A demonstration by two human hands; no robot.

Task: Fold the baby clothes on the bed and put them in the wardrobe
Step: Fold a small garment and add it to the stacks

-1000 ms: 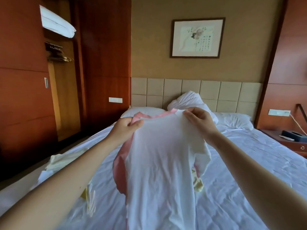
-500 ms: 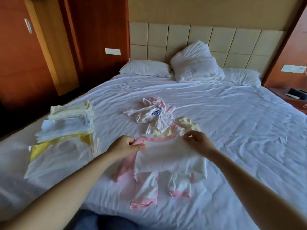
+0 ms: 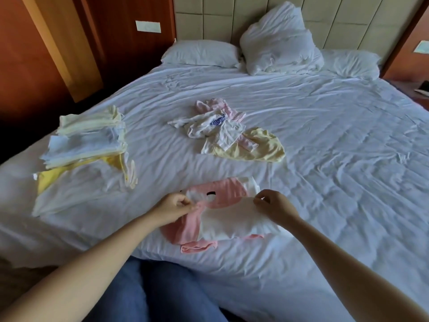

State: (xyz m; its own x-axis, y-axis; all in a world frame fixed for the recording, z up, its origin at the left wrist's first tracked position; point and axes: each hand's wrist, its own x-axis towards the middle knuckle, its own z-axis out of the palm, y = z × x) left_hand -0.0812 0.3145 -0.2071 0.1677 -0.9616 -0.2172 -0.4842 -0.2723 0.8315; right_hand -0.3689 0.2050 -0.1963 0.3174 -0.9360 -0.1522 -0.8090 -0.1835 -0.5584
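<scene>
My fingers [image 3: 185, 203] bunch over the near-left corner of the pink and white garment [image 3: 222, 219], so the cloth they pinch is hidden. The blue print [image 3: 217, 122] on the far heap is too small to read. My forearms run off the near edge.

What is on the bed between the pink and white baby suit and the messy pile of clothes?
Nothing: in the head view, only bare wrinkled white sheet lies between the pink and white suit and the unfolded pile.
</scene>
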